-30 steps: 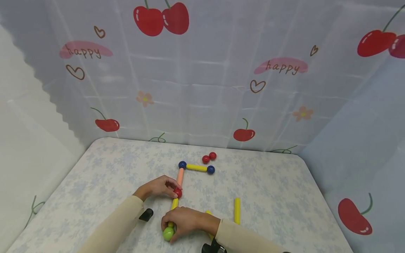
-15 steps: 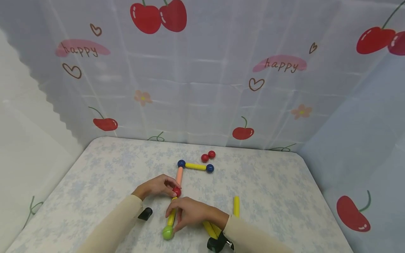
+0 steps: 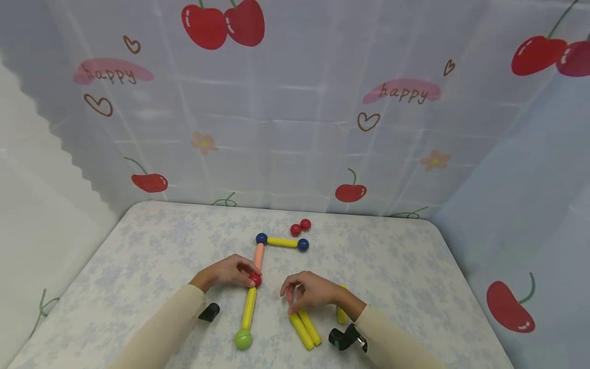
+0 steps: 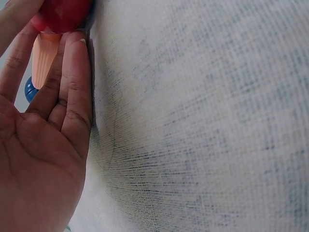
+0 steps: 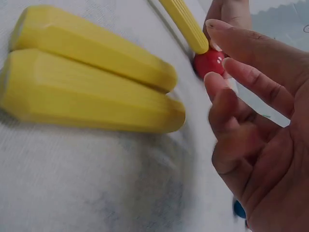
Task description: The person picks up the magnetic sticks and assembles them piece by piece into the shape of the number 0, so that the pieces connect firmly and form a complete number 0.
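My left hand (image 3: 229, 270) pinches a red ball (image 3: 255, 280) between thumb and fingers. From that ball a salmon stick (image 3: 259, 256) runs back to a dark blue ball (image 3: 261, 239). A yellow stick (image 3: 249, 308) runs forward from it to a green ball (image 3: 243, 339). My right hand (image 3: 314, 290) hovers by two yellow sticks lying side by side, the left one (image 3: 301, 332) and the right one (image 3: 310, 328). In the right wrist view its fingers are loosely bent, with nothing between them, apart from the paired sticks (image 5: 96, 92).
Behind the hands, another yellow stick (image 3: 282, 242) links the first blue ball to a second blue ball (image 3: 302, 244). Two loose red balls (image 3: 300, 227) sit further back. One more yellow stick (image 3: 342, 313) lies partly hidden behind the right wrist. A cherry-printed curtain (image 3: 295, 154) hangs behind the table.
My right hand has let go near the green ball and moved right to the paired yellow sticks, uncovering the stick between the red and green balls. My left hand stays on the red ball.
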`<act>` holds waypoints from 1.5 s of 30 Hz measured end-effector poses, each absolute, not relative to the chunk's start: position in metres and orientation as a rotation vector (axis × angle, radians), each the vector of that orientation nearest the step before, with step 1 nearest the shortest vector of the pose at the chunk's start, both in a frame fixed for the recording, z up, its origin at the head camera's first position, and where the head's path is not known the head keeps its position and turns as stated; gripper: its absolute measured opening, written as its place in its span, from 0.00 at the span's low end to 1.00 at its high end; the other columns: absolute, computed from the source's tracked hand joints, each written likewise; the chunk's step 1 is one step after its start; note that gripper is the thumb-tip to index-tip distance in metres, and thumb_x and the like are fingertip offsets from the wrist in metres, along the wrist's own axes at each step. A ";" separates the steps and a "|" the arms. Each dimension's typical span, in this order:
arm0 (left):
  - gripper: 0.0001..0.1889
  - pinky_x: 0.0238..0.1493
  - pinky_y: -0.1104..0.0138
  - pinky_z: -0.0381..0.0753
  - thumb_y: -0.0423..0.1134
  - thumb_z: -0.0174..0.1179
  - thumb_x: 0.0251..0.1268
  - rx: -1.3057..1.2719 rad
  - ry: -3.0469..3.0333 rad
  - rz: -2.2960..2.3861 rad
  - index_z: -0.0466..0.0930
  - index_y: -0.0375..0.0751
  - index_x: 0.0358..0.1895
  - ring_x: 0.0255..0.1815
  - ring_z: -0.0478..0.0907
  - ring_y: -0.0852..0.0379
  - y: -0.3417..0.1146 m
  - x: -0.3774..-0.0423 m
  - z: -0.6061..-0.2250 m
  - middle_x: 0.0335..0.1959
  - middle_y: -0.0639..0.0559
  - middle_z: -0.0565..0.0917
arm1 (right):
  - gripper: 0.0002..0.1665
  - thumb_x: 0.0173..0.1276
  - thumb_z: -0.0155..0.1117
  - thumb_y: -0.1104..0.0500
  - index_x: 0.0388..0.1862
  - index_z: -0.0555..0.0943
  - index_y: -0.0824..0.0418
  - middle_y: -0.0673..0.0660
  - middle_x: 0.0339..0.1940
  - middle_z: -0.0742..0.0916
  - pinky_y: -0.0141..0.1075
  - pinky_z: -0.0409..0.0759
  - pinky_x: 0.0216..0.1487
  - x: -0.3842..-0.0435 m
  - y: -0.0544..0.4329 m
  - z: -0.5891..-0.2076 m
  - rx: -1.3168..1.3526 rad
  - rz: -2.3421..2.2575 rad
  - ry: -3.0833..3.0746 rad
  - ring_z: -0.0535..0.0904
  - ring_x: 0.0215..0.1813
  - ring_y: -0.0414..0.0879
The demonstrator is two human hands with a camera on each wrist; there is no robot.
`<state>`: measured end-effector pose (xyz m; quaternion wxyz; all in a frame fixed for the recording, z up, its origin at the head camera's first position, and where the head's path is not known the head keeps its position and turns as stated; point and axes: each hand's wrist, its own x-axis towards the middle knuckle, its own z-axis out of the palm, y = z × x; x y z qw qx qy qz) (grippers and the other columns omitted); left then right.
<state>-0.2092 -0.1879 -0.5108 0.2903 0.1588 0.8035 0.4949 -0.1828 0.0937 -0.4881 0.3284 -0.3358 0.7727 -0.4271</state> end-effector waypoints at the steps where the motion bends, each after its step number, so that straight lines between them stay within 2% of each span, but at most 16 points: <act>1: 0.15 0.41 0.67 0.78 0.32 0.70 0.55 0.419 2.145 1.319 0.84 0.36 0.47 0.36 0.78 0.58 -0.188 -0.209 -0.511 0.40 0.50 0.85 | 0.16 0.56 0.74 0.64 0.44 0.82 0.63 0.53 0.30 0.84 0.28 0.71 0.28 -0.183 0.096 -0.489 -0.874 -1.118 2.027 0.72 0.23 0.41; 9: 0.15 0.42 0.66 0.76 0.34 0.70 0.55 0.401 2.158 1.306 0.85 0.38 0.47 0.36 0.76 0.57 -0.190 -0.208 -0.511 0.40 0.51 0.85 | 0.14 0.55 0.76 0.59 0.40 0.83 0.59 0.46 0.20 0.80 0.26 0.67 0.26 -0.185 0.105 -0.508 -0.869 -1.084 2.081 0.69 0.21 0.36; 14: 0.16 0.43 0.66 0.76 0.34 0.70 0.55 0.409 2.145 1.322 0.84 0.37 0.48 0.38 0.77 0.56 -0.192 -0.207 -0.510 0.41 0.50 0.85 | 0.14 0.50 0.80 0.52 0.31 0.83 0.53 0.43 0.17 0.75 0.26 0.65 0.25 -0.180 0.101 -0.510 -0.885 -0.946 2.207 0.67 0.20 0.34; 17: 0.16 0.44 0.66 0.77 0.35 0.70 0.55 0.420 2.137 1.328 0.84 0.37 0.48 0.39 0.78 0.56 -0.193 -0.206 -0.512 0.41 0.51 0.85 | 0.15 0.48 0.80 0.49 0.26 0.82 0.50 0.42 0.17 0.75 0.26 0.65 0.25 -0.177 0.100 -0.509 -0.892 -0.856 2.265 0.66 0.20 0.34; 21: 0.16 0.44 0.66 0.76 0.37 0.71 0.55 0.396 2.150 1.311 0.84 0.39 0.48 0.39 0.77 0.57 -0.195 -0.206 -0.514 0.40 0.52 0.84 | 0.14 0.50 0.79 0.47 0.26 0.81 0.49 0.41 0.21 0.77 0.25 0.69 0.28 -0.177 0.098 -0.508 -0.964 -0.795 2.268 0.69 0.24 0.32; 26: 0.16 0.44 0.65 0.76 0.38 0.71 0.55 0.373 2.163 1.311 0.85 0.40 0.48 0.39 0.77 0.56 -0.196 -0.205 -0.514 0.40 0.52 0.84 | 0.12 0.54 0.77 0.50 0.29 0.82 0.51 0.40 0.24 0.78 0.25 0.72 0.31 -0.180 0.096 -0.506 -1.030 -0.784 2.249 0.71 0.26 0.31; 34: 0.17 0.43 0.65 0.76 0.38 0.71 0.54 0.373 2.147 1.319 0.85 0.40 0.48 0.38 0.76 0.56 -0.192 -0.206 -0.512 0.40 0.53 0.83 | 0.07 0.57 0.74 0.56 0.30 0.83 0.53 0.42 0.22 0.80 0.25 0.69 0.28 -0.180 0.094 -0.503 -0.890 -0.905 2.172 0.70 0.24 0.33; 42: 0.15 0.42 0.68 0.76 0.34 0.69 0.56 0.395 2.114 1.338 0.84 0.36 0.48 0.36 0.77 0.58 -0.189 -0.206 -0.509 0.39 0.50 0.86 | 0.06 0.60 0.71 0.60 0.34 0.82 0.55 0.44 0.28 0.84 0.27 0.76 0.37 -0.181 0.086 -0.499 -0.850 -1.022 2.023 0.76 0.31 0.35; 45: 0.15 0.42 0.68 0.76 0.33 0.69 0.56 0.405 2.112 1.338 0.84 0.35 0.48 0.36 0.78 0.59 -0.188 -0.206 -0.507 0.39 0.50 0.86 | 0.05 0.62 0.70 0.62 0.35 0.82 0.57 0.45 0.28 0.84 0.27 0.76 0.36 -0.180 0.082 -0.497 -0.854 -1.046 1.958 0.76 0.30 0.35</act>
